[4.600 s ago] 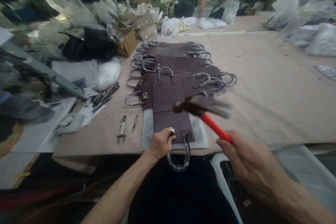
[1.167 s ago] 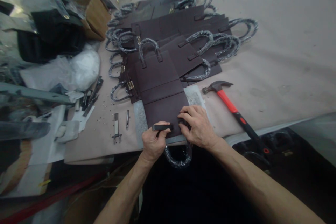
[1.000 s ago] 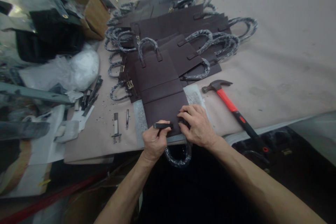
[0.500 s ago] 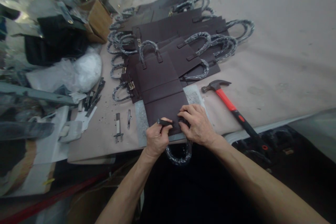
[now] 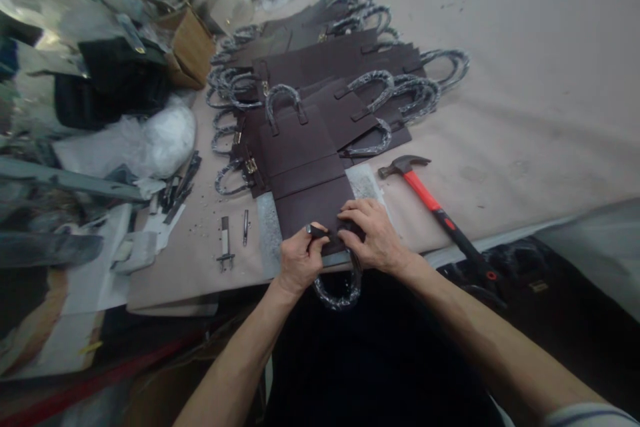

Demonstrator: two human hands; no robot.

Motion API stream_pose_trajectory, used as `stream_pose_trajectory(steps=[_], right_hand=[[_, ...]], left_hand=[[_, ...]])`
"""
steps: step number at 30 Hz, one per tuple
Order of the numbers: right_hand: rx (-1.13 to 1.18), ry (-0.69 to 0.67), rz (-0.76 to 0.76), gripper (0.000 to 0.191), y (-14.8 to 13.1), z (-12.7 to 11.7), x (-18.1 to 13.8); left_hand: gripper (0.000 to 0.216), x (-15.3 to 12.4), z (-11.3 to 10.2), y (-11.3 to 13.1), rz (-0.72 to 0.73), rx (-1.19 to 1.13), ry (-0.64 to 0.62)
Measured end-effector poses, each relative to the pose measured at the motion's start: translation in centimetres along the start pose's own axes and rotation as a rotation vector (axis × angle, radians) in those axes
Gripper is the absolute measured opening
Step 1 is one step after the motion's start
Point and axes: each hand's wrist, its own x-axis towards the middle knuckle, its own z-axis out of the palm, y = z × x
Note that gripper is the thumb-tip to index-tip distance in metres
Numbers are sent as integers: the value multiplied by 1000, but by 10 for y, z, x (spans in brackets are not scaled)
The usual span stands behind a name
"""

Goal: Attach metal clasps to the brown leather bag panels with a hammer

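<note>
My left hand is closed around a short dark rod-shaped tool, held low over the near end of a dark brown leather bag panel. My right hand bends over the panel's near right part, thumb and fingers closed at the end of a plastic-wrapped bag handle. The fingers hide exactly what they pinch. This handle loops down past the table edge. Beneath the panel lies a speckled grey slab, showing at both sides. A claw hammer with a red and black grip rests to the right.
Brown bag panels with wrapped handles are piled behind. Two small metal tools, one a forked punch, lie left on the table. Farther left are a cardboard box, plastic bags and clutter. A dark bag sits below right.
My left hand's tool has shifted slightly right, closer to my right hand. My right hand stays at the handle's end. The whole view has moved a little.
</note>
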Motion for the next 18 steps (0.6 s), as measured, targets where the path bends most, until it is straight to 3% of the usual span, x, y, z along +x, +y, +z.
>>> stream_pose_trajectory(steps=[3,6,9,11,13,16,18], right_hand=[[-63,179,61,16,7,-21,-4],[-356,239,213,22,23,-56,-19],[-618,53,489,32,40,-89,-40],[-624,-89,667,29,47,-103,-49],[-429,-137,852,19,47,-108,-52],[140,-135,1113,13,32,-107,-42],[463,-151,1203,14,15,-104,-31]], left_hand=[[12,1,0,-1,6,-16,-19],[11,1,1,-2,9,-52,-27],[12,0,2,-3,3,-78,-27],[12,-2,4,-5,-3,-80,-23],[12,-3,5,-7,3,-80,-22],[11,-4,8,-9,7,-89,-16],[11,-5,10,-9,-15,-92,4]])
